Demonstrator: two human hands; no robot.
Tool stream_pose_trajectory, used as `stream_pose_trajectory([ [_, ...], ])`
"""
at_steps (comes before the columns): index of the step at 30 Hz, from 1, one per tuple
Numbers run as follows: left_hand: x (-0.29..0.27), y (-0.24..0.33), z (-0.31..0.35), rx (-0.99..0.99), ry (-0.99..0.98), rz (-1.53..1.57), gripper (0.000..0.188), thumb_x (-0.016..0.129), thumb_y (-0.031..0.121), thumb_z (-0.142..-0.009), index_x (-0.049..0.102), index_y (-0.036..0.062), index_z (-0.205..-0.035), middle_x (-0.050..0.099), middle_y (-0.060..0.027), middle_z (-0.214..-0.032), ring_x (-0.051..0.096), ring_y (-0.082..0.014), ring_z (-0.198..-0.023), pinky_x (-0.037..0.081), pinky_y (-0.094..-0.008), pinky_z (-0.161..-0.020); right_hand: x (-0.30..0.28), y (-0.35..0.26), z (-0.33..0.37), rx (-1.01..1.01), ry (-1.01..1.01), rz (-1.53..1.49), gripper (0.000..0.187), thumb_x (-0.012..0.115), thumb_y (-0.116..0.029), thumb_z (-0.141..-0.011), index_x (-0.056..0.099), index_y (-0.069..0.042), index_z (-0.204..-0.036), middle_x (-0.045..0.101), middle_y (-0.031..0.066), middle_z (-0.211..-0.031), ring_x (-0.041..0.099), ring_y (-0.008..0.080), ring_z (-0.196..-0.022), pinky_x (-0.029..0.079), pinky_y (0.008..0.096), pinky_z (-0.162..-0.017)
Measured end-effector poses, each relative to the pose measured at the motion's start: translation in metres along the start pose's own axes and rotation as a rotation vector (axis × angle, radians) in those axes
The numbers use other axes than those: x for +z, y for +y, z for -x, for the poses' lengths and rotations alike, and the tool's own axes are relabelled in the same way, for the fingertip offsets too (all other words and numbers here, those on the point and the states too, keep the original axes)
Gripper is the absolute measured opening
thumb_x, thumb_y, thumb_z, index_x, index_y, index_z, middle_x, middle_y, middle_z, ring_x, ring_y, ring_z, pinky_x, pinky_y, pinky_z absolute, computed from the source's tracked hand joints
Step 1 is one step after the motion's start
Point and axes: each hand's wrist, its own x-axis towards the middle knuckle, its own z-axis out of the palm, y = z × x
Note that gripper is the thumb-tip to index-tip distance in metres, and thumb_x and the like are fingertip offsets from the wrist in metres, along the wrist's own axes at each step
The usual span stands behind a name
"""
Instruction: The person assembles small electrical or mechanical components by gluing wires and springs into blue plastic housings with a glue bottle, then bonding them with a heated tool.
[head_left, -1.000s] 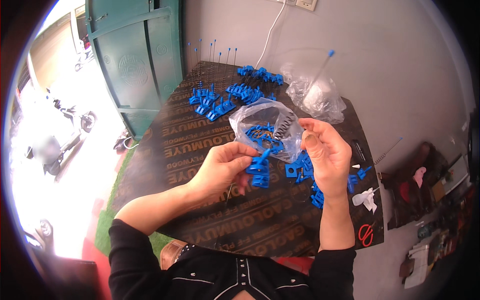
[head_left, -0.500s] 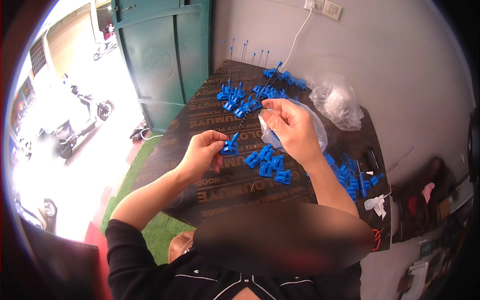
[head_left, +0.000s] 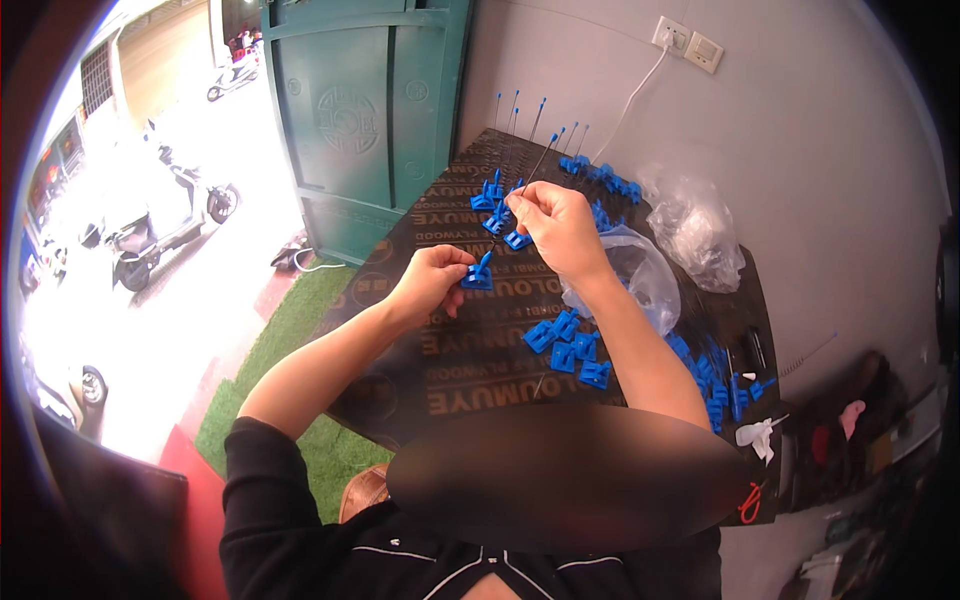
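My left hand (head_left: 432,283) is closed on a small blue plastic base (head_left: 477,280) with a pointed post, pinching its left side above the table. Up and to the right of it, my right hand (head_left: 562,228) pinches a thin black rod (head_left: 537,165) with a blue tip at its upper end. The rod slants down toward the base's post. A dark coil shows faintly around its lower part; whether it touches the post I cannot tell. Beyond my hands stand several similar blue bases (head_left: 489,196). Several more loose blue bases (head_left: 564,355) lie near my right forearm.
A clear plastic bag (head_left: 640,280) lies beside my right forearm, and another crumpled bag (head_left: 697,235) sits by the wall. Thin blue-tipped rods stand at the table's far corner. More blue parts (head_left: 705,380), a white tissue (head_left: 757,437) and a red cord (head_left: 750,502) lie at right.
The whole view has shifted, so the table sits further right. My right hand has come leftward, closer above the base in my left hand. Both hands keep their grip.
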Motion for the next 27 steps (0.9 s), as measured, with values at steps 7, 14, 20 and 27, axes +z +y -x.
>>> stream_pose_trajectory([
  [7,-0.010,-0.021,-0.024,-0.043,-0.021,0.041,0.027,0.055,0.006,-0.089,0.057,-0.0047,-0.115,0.063,-0.0072,-0.083,0.061,-0.0126,-0.062,0.052,-0.0242,-0.053,0.011,0.025,-0.015,0.024,0.048,0.124,0.017,0.060,-0.014,-0.091,0.066,0.000,-0.082,0.060,0.0003,-0.064,0.052,0.0049,-0.059,0.041,0.0224,-0.054],
  [14,-0.009,-0.029,-0.029,0.224,0.002,-0.623,0.041,0.069,0.009,-0.075,0.061,-0.0030,-0.113,0.064,-0.0101,-0.084,0.061,-0.0185,-0.068,0.052,-0.0299,-0.064,0.015,0.035,-0.014,0.025,0.066,0.228,0.018,0.059,-0.014,-0.091,0.065,0.001,-0.083,0.061,0.0020,-0.063,0.053,0.0054,-0.058,0.042,0.0236,-0.053],
  [20,-0.002,-0.026,-0.026,0.304,0.100,-0.921,0.035,0.072,0.018,-0.072,0.065,0.0002,-0.102,0.060,-0.0167,-0.096,0.062,-0.0324,-0.087,0.051,-0.0401,-0.079,0.016,0.042,-0.014,0.013,0.028,0.273,0.019,0.060,-0.016,-0.091,0.065,0.000,-0.083,0.061,0.0026,-0.063,0.052,0.0057,-0.055,0.042,0.0252,-0.051],
  [27,0.001,-0.023,-0.025,0.280,0.112,-1.027,0.033,0.073,0.022,-0.073,0.066,0.0033,-0.099,0.054,-0.0157,-0.105,0.060,-0.0354,-0.097,0.050,-0.0427,-0.083,0.019,0.046,-0.013,-0.015,0.042,0.302,0.019,0.061,-0.016,-0.091,0.065,0.000,-0.082,0.061,0.0030,-0.062,0.052,0.0057,-0.055,0.042,0.0259,-0.051],
])
